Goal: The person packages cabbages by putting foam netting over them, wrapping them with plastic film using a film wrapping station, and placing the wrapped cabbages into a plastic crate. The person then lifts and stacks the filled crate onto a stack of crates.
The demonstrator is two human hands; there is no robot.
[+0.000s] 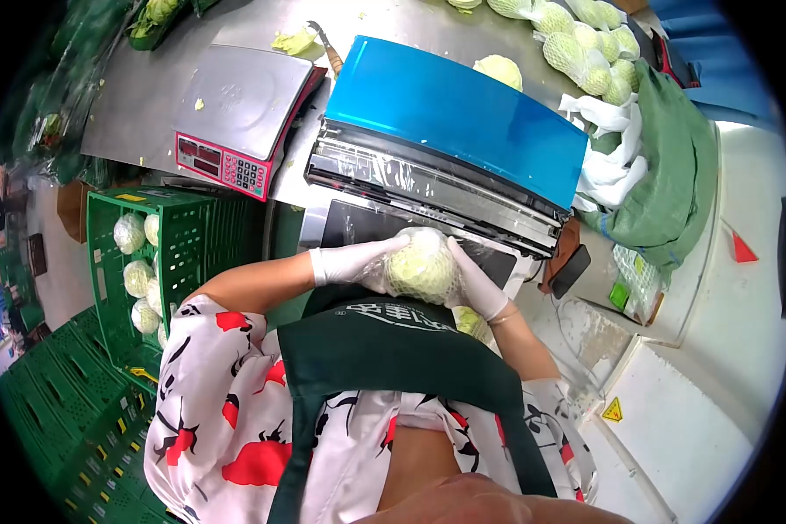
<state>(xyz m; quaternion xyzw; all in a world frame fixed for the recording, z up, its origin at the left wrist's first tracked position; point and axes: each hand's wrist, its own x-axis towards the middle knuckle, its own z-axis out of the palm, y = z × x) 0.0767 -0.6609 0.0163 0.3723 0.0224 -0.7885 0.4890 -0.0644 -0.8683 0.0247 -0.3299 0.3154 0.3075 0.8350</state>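
Observation:
A pale green cabbage (422,269) in a white foam net and clear film is held in front of my apron. My left hand (356,264), in a white glove, closes on its left side; several fingertips are hidden. From the other side my right hand (479,279), also gloved, presses against it. Just beyond the cabbage stands a film-wrapping machine (437,196) with a blue cover (454,109) and a dark plate (367,225) at its front. Part of another pale green thing (470,321) shows below my right hand.
A scale (236,105) with a red-edged keypad stands at the left on the metal table (140,122). Wrapped cabbages (137,278) fill part of a green crate (205,236). Netted cabbages (585,52) lie at the back right, near a green sack (672,166) and a phone (571,272).

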